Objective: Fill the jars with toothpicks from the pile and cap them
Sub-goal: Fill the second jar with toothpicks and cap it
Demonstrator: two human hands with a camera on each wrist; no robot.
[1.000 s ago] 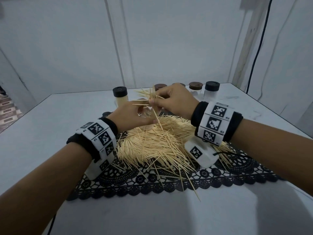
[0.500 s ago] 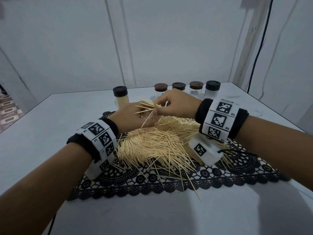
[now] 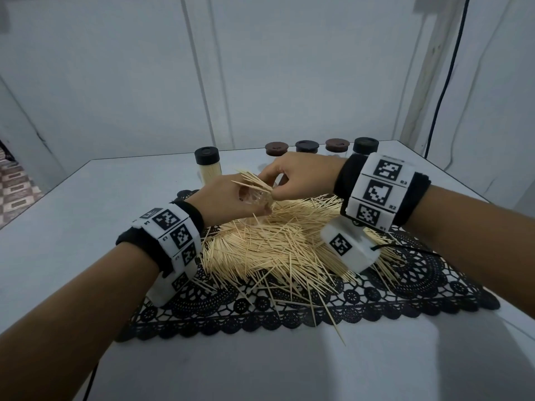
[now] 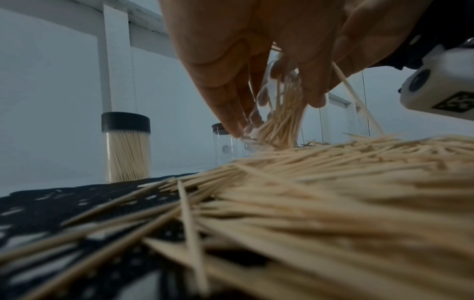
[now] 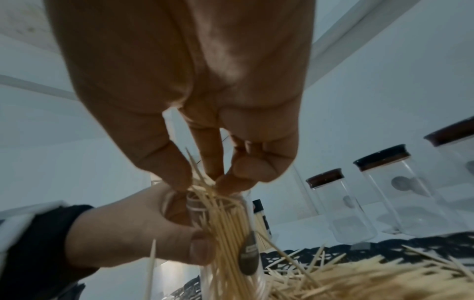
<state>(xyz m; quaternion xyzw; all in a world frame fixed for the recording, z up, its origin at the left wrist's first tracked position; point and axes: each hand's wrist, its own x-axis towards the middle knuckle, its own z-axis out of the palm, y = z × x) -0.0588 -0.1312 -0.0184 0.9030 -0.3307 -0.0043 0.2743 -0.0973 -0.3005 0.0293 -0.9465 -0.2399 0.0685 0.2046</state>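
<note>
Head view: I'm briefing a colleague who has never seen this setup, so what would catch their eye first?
The sprawling heap of pale wooden toothpicks on the black lace mat at the table's centre. Just behind it, the left hand grips a clear glass jar while the right hand pinches toothpicks at its mouth. Farther back, a black-capped jar full of toothpicks stands left of a row of capped empty jars.

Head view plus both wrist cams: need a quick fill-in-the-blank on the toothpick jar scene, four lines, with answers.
1. The left hand grips a clear glass jar that has no ____ on it.
2. The right hand pinches a bunch of wooden toothpicks at the jar's ____.
3. The loose toothpick pile lies on a black ____ mat.
4. The one capped jar already full of toothpicks has a ____ lid.

Answers: lid; mouth; lace; black
</note>
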